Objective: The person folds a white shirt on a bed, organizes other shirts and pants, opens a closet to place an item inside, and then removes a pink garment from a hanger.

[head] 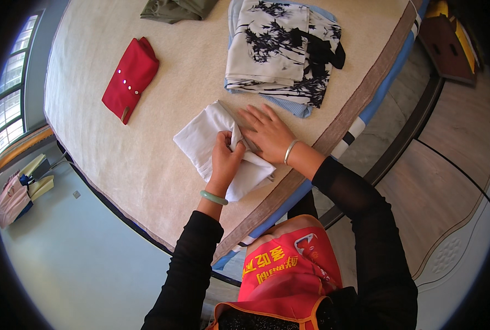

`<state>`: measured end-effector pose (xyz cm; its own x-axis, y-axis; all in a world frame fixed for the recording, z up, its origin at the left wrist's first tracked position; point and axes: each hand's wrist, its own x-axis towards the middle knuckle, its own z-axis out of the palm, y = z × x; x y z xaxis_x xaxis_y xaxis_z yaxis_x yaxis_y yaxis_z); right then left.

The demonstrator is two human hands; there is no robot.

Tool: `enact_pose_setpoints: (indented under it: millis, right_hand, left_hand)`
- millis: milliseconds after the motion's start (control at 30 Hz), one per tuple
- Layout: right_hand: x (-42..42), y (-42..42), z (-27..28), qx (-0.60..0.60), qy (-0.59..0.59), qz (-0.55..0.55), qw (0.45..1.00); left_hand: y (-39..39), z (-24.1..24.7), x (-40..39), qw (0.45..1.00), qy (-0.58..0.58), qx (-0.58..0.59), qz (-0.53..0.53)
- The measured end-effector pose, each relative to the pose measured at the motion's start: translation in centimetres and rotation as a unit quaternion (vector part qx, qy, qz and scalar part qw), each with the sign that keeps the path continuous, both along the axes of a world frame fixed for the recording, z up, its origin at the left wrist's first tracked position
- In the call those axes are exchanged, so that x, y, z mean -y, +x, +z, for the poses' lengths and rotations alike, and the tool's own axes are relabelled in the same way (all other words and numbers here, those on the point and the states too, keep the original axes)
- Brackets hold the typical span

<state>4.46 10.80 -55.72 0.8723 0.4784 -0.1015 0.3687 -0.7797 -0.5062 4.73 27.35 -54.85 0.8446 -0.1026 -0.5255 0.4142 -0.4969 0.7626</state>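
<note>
A white cloth garment [203, 134], partly folded, lies on the beige bed cover [92, 156] near the bed's edge. My left hand [225, 159], with a green bangle at the wrist, pinches a fold of it between thumb and fingers. Flat beside it, my right hand [267, 134] has its fingers spread, the fingertips on the bed cover and the palm side by the garment's right edge; a silver bangle is on that wrist. Beyond my hands lies a stack of folded clothes [269, 45], white with a black plant print over light blue. A folded red garment [131, 78] rests at the left.
An olive garment [177, 10] lies at the far edge of view. The bed's brown-and-blue border [352, 103] runs along my right side. A brown wooden piece of furniture [447, 45] stands at the upper right, and pink and yellow items [16, 198] are at the far left.
</note>
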Motion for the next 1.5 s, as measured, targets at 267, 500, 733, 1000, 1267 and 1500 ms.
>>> enact_pose_setpoints:
  millis: [267, 500, 733, 1000, 1267, 1500]
  right_hand:
    - [0.3, -0.5, 0.0, -0.005, -0.021, 0.005, 1.0]
    - [3.0, -0.9, 1.4, 0.018, 0.073, -0.073, 0.994]
    - [-0.1, -6.4, 0.7, -0.231, 0.334, -0.385, 0.829]
    - [-1.9, -11.7, -0.4, -0.362, 0.298, -0.469, 0.749]
    - [-3.4, -9.4, 1.3, -0.358, 0.159, -0.443, 0.806]
    - [-4.4, -8.6, 0.7, -0.363, 0.158, -0.399, 0.827]
  left_hand:
    - [-0.1, -0.2, 0.2, 1.0, -0.021, -0.008, -0.007]
    - [-0.6, 0.7, 0.5, 0.997, -0.003, -0.027, -0.072]
    - [-1.5, 1.1, 1.2, 0.983, 0.069, 0.089, -0.146]
    - [8.1, 4.0, -0.9, 0.886, 0.259, 0.276, -0.269]
    - [13.2, 2.5, 0.1, 0.872, 0.255, 0.0, -0.417]
    - [11.7, 2.7, -1.5, 0.918, 0.146, 0.001, -0.37]
